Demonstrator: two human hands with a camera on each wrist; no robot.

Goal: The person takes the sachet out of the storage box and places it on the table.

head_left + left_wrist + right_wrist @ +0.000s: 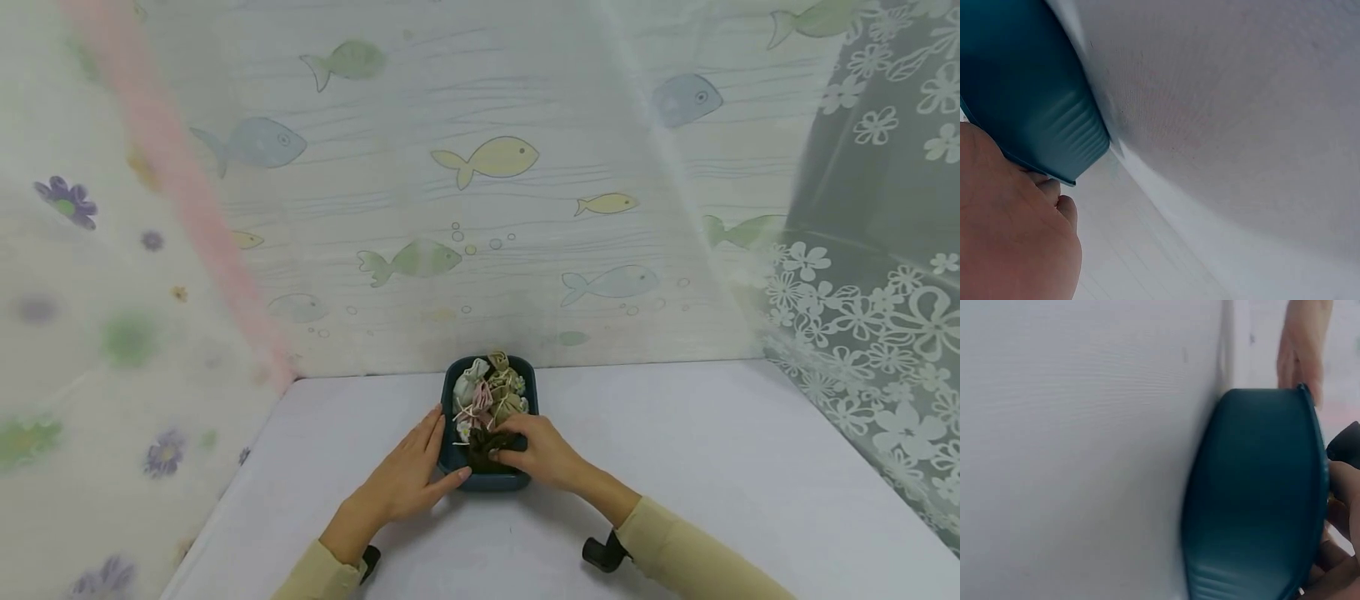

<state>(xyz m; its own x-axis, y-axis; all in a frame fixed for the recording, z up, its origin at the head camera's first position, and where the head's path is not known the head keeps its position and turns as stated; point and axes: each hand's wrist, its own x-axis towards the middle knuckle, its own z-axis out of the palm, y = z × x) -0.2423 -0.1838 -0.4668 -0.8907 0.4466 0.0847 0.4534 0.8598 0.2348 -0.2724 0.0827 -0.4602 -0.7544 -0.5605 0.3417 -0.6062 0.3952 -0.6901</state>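
Observation:
A dark teal plastic bin (491, 482) stands on the white table with several small drawstring pouches inside. Among them are a pale grey-white pouch (469, 385), a pink pouch (481, 397) and an olive-tan pouch (508, 402). My right hand (546, 452) reaches over the bin's right rim and pinches a dark brown pouch (483, 454) at the near end. Against the left side of the bin lies my left hand (408, 471), fingers extended along the wall and thumb by the near corner. In the right wrist view, the bin's wall hides part of my right hand (1341, 550).
A white cloth (675, 467) covers the table. Behind it hangs a curtain printed with fish (487, 158), close to the bin's far end. A flowered curtain (90, 333) borders the left, and a sheer lace one (877, 333) the right.

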